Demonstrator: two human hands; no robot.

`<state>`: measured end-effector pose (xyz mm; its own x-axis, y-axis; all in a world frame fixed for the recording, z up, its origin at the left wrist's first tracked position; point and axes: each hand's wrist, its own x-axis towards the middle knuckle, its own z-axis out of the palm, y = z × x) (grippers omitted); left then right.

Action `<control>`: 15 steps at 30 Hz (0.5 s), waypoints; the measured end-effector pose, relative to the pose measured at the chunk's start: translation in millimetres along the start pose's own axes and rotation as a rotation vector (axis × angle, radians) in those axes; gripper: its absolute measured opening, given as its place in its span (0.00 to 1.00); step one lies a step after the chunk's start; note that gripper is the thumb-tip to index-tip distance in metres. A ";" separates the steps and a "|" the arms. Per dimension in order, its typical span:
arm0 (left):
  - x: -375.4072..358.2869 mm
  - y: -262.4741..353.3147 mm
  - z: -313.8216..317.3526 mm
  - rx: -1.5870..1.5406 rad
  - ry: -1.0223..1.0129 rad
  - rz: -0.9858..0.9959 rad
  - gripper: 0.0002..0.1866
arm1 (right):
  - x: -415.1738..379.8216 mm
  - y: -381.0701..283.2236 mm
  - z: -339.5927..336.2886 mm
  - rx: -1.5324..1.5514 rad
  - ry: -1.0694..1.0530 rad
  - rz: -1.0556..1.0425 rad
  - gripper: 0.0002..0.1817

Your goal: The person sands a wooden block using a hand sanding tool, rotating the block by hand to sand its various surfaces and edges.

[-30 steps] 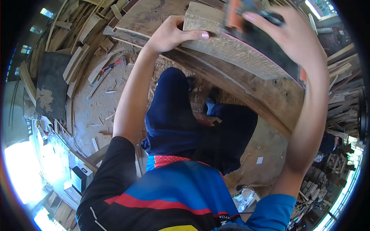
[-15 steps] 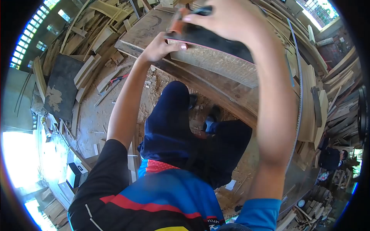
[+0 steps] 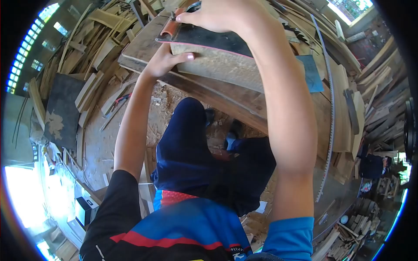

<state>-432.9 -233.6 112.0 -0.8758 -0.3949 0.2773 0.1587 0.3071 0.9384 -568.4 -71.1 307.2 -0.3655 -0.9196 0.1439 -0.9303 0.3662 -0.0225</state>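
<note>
A thick wooden piece lies on the wooden bench, its pale, rough side facing me. On top of it is a flat black piece with a pink lower edge and a curved orange-brown part at its left end. My left hand grips the wooden piece's left end, thumb on the front face, other fingers hidden behind. Above the black piece, my right hand is closed near a dark, shiny part at the frame's top edge. What it grips is mostly hidden.
A blue sheet and a toothed dark blade lie on the bench's right side. A long toothed strip runs past them. Scrap wood is stacked at left. Shavings and a red-handled tool lie on the floor.
My right hand and the black piece have moved left along the wood. My left hand sits a little further left and lower. The whole view has also shifted slightly.
</note>
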 end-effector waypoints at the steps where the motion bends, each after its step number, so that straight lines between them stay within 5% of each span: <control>1: -0.7 -1.0 3.5 -0.039 0.050 0.048 0.35 | -14.7 4.7 -14.5 0.009 -0.063 -0.024 0.28; 8: 1.7 5.5 -0.5 0.033 -0.076 -0.033 0.31 | -79.2 96.6 -7.3 0.051 -0.015 0.090 0.29; 11: 2.0 1.0 -2.3 0.063 -0.056 0.003 0.30 | -68.8 70.7 14.3 0.055 0.239 0.009 0.26; 12: -0.2 5.1 -1.8 0.080 -0.052 -0.016 0.30 | -45.1 73.3 38.8 0.115 0.545 -0.297 0.25; 15: 0.7 -4.1 -2.4 -0.018 -0.002 0.036 0.31 | -30.6 3.3 -11.8 0.070 -0.060 0.038 0.23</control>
<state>-433.1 -237.3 108.8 -0.8705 -0.3817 0.3108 0.1984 0.3058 0.9312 -560.0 -40.1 314.4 -0.3999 -0.9128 0.0825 -0.9149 0.3921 -0.0964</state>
